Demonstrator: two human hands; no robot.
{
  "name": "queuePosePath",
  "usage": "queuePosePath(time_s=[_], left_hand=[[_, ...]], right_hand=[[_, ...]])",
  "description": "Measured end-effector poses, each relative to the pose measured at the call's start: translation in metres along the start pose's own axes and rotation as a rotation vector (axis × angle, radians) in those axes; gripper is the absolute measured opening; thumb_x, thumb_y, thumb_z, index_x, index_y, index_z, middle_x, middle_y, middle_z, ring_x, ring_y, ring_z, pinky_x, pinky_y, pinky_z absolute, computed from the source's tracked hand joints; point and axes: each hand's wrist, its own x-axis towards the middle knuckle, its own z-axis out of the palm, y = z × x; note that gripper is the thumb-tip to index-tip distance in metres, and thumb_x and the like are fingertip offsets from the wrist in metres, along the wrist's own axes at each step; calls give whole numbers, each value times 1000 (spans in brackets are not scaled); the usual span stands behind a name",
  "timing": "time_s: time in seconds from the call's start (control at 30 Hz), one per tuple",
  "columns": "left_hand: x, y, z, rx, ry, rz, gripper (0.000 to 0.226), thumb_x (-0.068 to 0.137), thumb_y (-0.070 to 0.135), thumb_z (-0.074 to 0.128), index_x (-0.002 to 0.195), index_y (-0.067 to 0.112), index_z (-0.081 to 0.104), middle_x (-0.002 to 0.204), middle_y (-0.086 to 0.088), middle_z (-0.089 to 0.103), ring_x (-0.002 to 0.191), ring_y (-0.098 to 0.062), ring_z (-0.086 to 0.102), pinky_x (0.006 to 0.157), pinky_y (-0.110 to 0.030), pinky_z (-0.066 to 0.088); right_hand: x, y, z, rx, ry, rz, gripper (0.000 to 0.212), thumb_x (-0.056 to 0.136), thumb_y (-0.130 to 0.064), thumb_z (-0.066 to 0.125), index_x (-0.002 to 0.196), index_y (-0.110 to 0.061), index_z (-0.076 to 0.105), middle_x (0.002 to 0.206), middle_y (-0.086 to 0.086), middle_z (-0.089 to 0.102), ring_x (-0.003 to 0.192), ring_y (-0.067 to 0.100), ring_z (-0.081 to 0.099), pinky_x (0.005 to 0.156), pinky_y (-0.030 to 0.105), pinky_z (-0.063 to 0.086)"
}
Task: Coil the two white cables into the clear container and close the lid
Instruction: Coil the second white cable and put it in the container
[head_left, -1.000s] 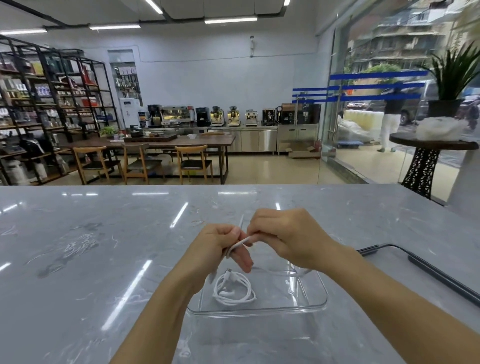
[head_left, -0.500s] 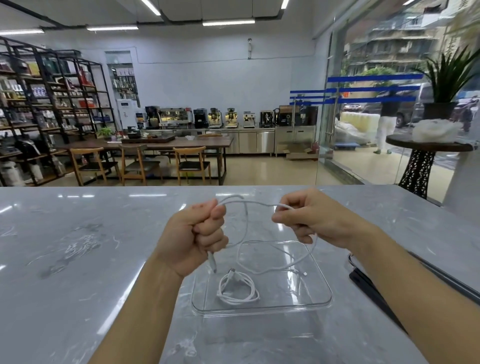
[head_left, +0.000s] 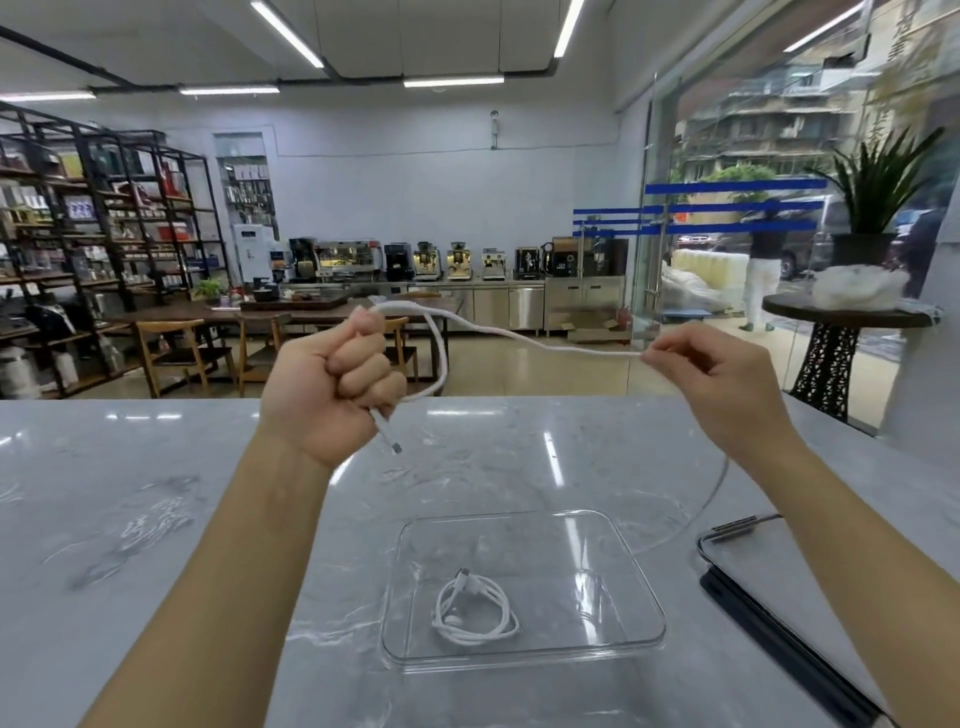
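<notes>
A clear square container (head_left: 644, 587) sits open on the grey marble table, near me. One white cable (head_left: 475, 608) lies coiled inside it. I hold the second white cable (head_left: 519, 338) in the air above the table. My left hand (head_left: 332, 384) is a fist around one loop of it, with the plug end hanging below the fist. My right hand (head_left: 711, 374) pinches the cable further along, out to the right. The rest of that cable hangs down behind my right wrist toward the container's right side.
The lid (head_left: 769, 566), clear with a dark rim, lies on the table just right of the container, partly under my right forearm. The marble table (head_left: 156, 519) stretches wide to the left and beyond the container. A shop room with shelves and chairs lies behind.
Both hands have risen well above the container and moved apart, drawing the second cable out into a long strand. The coiled cable in the container has stayed put.
</notes>
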Motion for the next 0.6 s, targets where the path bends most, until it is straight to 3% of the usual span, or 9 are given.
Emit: queuePosePath(time_s=[0.03,0.1,0.17,0.23,0.33,0.43,0.53,0.6], left_hand=[[0,-5,0,-30,-75,-64,10,71,10,63,62,12,58,39,8,22,37,-6,12,33,-18,21],[1,-16,-4,-135,-207,-181,7,75,6,63,69,7,60,46,9,24,37,-8,17,36,-20,24],[4,-27,-12,-221,-238,-230,7,81,4,59,73,4,61,48,8,26,38,-9,21,38,-23,27],[6,-32,-17,-323,-239,-224,7,82,2,57,76,2,60,46,5,30,39,-9,22,40,-24,28],[5,-27,-17,-378,-102,-135,11,81,0,57,71,5,58,39,2,38,38,-7,18,38,-21,25],[5,-22,-16,-259,102,-26,17,82,11,44,67,13,51,35,5,32,33,-7,13,35,-16,19],[5,-21,-20,-197,175,-3,26,88,14,38,65,13,51,36,6,30,28,-6,23,35,-16,18],[5,-19,-25,-173,216,-5,34,95,16,31,66,14,49,37,6,30,28,-6,23,36,-16,18]], right_hand=[[1,6,-1,-181,-24,-60,3,81,-14,67,78,-13,68,72,7,65,64,21,57,60,34,46],[-4,15,4,-419,-155,-62,7,81,-21,67,83,-15,71,78,2,67,69,23,58,62,32,43],[-15,20,15,-431,-288,16,6,81,-21,67,83,-16,71,81,-3,65,72,22,57,64,31,41],[-26,22,24,-399,-271,25,4,80,-18,68,80,-15,71,80,-4,67,74,23,61,63,32,43],[-32,19,26,-403,-270,10,7,82,-20,66,82,-15,72,81,-4,71,77,21,63,63,30,42],[-35,11,26,-407,-586,-12,15,88,-23,59,91,-15,71,78,-4,69,74,14,60,67,28,41],[-43,-4,24,-146,-817,67,19,89,-16,57,75,-23,67,56,-10,56,52,1,48,59,16,37],[-42,-12,16,58,-820,140,25,89,-8,55,71,-23,64,49,-8,52,48,1,45,55,11,36]])
